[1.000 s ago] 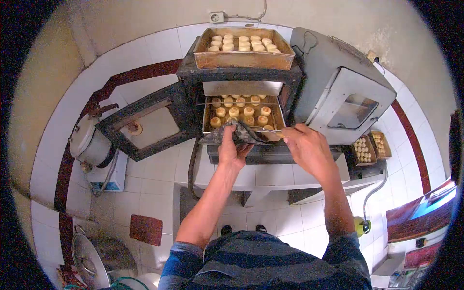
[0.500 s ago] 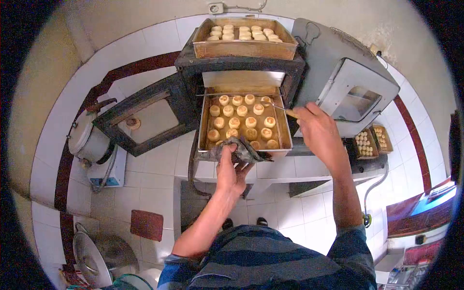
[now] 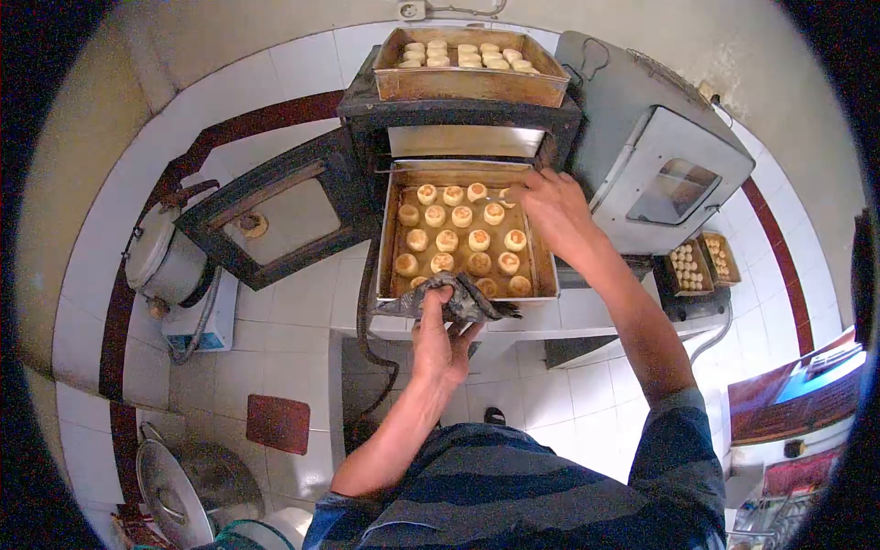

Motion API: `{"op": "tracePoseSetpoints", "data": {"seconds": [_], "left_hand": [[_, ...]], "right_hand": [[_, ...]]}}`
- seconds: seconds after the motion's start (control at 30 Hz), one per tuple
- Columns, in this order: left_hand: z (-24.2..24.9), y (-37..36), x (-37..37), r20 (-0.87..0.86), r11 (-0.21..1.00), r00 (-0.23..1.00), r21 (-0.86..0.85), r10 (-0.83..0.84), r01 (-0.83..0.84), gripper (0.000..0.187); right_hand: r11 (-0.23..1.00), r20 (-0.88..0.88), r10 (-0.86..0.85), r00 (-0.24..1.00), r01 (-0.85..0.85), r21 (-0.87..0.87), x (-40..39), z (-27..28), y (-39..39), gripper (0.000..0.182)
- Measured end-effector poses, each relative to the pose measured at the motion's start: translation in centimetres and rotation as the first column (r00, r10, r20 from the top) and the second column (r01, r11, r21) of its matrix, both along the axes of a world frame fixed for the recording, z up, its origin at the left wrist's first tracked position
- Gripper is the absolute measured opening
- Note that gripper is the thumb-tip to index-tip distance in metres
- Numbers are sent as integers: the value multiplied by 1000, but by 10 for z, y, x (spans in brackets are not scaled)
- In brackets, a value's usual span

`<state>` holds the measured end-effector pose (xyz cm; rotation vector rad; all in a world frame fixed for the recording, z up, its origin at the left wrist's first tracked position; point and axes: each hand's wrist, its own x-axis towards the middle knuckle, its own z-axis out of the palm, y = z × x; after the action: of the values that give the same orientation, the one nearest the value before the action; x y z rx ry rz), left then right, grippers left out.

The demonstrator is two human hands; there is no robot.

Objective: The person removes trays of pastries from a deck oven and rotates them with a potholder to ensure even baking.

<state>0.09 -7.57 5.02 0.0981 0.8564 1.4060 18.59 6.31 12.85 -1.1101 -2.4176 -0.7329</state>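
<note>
A baking tray (image 3: 553,275) of browned round buns (image 3: 445,240) sticks out of the open oven (image 3: 458,112). My left hand (image 3: 442,344) is closed on a dark, worn cloth (image 3: 469,299), thumb on top, at the tray's front edge. At the back right of the tray, my right hand (image 3: 555,213) is closed around a wooden-handled metal utensil (image 3: 498,200). Its thin metal end reaches left toward the buns in the back rows, while the hand hides most of the handle and a back-right bun in part.
Another tray (image 3: 472,87) of paler buns stands on top of the oven. The glazed oven door (image 3: 275,215) hangs open at left. A grey oven (image 3: 655,156) stands at right, with two small bun trays (image 3: 689,269) beyond it. A large pot (image 3: 215,477) sits lower left.
My right hand has moved left and up over the tray's back right corner, bringing the utensil along. My left hand stays at the front edge with the cloth. The view has shifted slightly.
</note>
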Motion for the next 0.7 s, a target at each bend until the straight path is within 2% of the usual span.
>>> {"op": "tracePoseSetpoints", "data": {"seconds": [0.07, 0.17, 0.3, 0.37, 0.5, 0.57, 0.7], "left_hand": [[-9, -2, -10, 12, 1000, 1000, 25, -4, 4, 35], [-16, 0, -10, 54, 999, 998, 47, -11, 9, 34], [-13, -1, -9, 39, 999, 999, 47, -7, 5, 33], [-11, -2, -10, 28, 1000, 1000, 9, -13, 13, 32], [-7, -3, -8, 38, 1000, 999, 7, -2, 2, 30], [-7, -4, -7, 33, 1000, 999, 21, 2, -3, 30], [-3, -4, -7, 28, 1000, 1000, 30, 4, -5, 30]], "right_hand": [[989, 74, -76, 994, 84, -120, -14, 1, -3, 30], [996, 49, -78, 996, 80, -35, -16, -7, 6, 28], [994, -30, -13, 999, 10, -105, -11, 0, 4, 21], [944, -28, -172, 985, 157, -292, -11, 10, -2, 12], [940, -69, -174, 982, 145, -309, -13, 21, -4, 14], [871, -12, -240, 971, 210, -444, -18, 24, -3, 18], [881, 21, -229, 973, 217, -420, -18, 9, 13, 19]]}}
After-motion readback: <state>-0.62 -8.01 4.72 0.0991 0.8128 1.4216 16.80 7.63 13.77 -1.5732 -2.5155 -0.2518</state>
